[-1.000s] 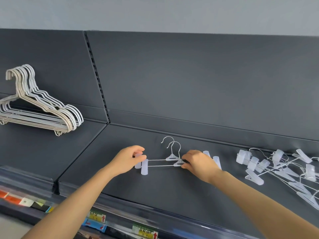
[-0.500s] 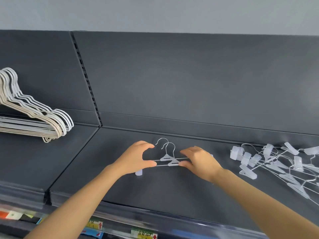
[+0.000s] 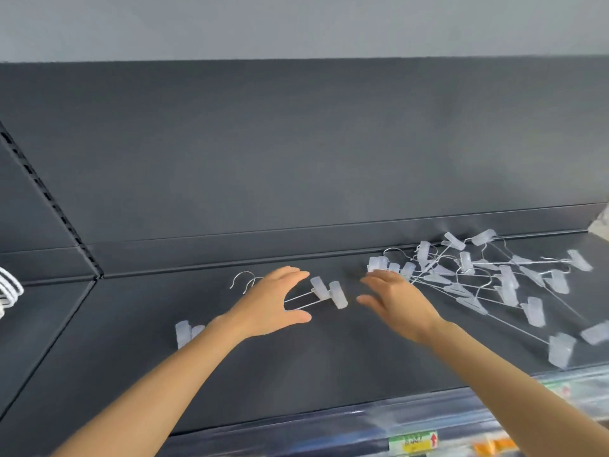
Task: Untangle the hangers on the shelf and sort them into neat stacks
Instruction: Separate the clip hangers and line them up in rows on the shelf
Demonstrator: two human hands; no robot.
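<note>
On a dark shop shelf [image 3: 296,374], a person's left hand [image 3: 270,305] spreads over a neat pair [image 3: 321,288] of clip hangers, gripping nothing. The right hand [image 3: 398,301], also loose and empty, reaches toward the tangle [image 3: 494,282] just beside it. With a stack apparently begun, the next move calls for freeing one hanger without dragging the rest.

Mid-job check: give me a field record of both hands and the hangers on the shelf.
left hand: open, spread over the paired hangers, contact unclear
right hand: open, empty, at the tangled pile's left edge
paired hangers: two clip hangers lying together on the shelf
tangled pile: many clip hangers crossed, right side
white hangers: far left edge, mostly cut off
</note>
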